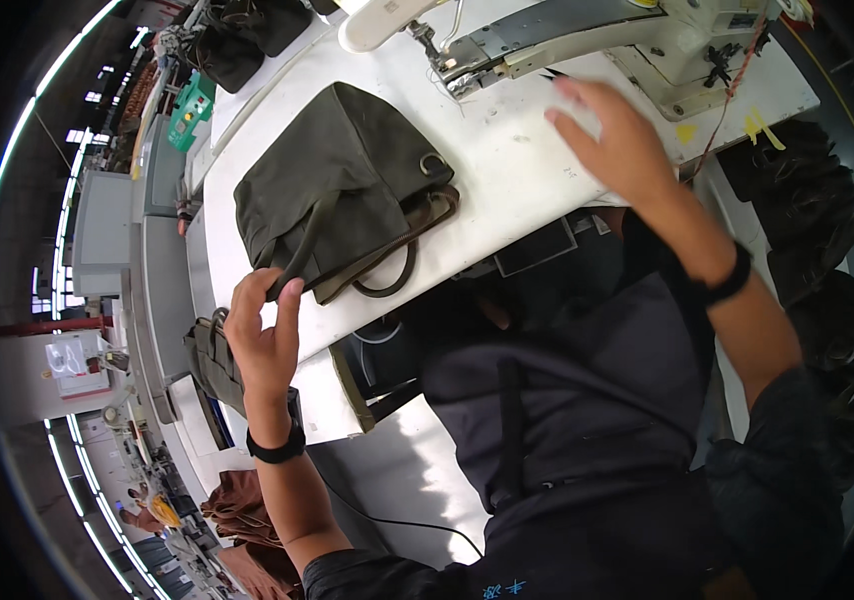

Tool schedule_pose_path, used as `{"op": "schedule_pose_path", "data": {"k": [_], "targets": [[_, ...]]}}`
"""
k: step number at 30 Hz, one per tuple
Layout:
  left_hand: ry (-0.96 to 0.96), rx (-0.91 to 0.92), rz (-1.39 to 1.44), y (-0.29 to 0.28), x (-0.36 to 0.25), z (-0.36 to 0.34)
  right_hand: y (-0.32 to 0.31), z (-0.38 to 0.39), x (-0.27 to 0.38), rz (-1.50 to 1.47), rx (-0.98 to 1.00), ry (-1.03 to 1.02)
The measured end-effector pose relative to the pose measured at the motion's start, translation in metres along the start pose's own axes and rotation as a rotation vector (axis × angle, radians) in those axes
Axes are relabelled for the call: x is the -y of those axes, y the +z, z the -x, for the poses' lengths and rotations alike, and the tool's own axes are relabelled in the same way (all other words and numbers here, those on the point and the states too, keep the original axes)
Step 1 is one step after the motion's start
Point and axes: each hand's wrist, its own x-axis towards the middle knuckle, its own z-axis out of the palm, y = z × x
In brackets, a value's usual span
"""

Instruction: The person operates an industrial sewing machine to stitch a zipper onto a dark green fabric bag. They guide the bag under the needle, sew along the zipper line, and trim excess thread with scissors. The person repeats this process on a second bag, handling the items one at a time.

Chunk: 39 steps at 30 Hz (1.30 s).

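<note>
Left fingers (251,290) pinched handle (320,232) of olive bag (292,180); right hand (623,145) parted, blurred, hold unclear. Handles looked attached; work left didn't show.

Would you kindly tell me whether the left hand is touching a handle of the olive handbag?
Touching; the head view shows the left hand pinching the lower stretch of one handle, with no gap visible.

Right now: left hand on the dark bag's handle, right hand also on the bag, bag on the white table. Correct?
One fix: the right hand isn't on the bag. The head view shows it apart from the bag, near the sewing machine. The rest is right: left hand on the handle, bag on the white table.
</note>
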Motion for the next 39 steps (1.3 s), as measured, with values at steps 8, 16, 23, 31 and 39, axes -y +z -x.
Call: {"op": "schedule_pose_path", "data": {"k": [8, 16, 23, 31, 39], "targets": [[-0.014, -0.051, -0.028, -0.012, -0.027, 0.037, 0.035, 0.043, 0.131, -0.959, 0.819, 0.815], [0.126, -0.260, -0.197, 0.019, -0.052, 0.061, 0.084, 0.046, 0.143, -1.757, 0.577, 1.558], [-0.568, 0.070, 0.935, 0.084, -0.074, 0.121, 0.062, 0.049, 0.190, -1.919, 0.552, 1.452], [-1.093, -0.390, 1.413, 0.120, -0.078, 0.030, 0.052, 0.077, 0.190, -2.146, 0.432, 1.623], [-0.711, -0.304, 2.027, 0.126, -0.062, 0.026, 0.019, 0.102, 0.192, -2.178, 0.469, 1.290]]}}
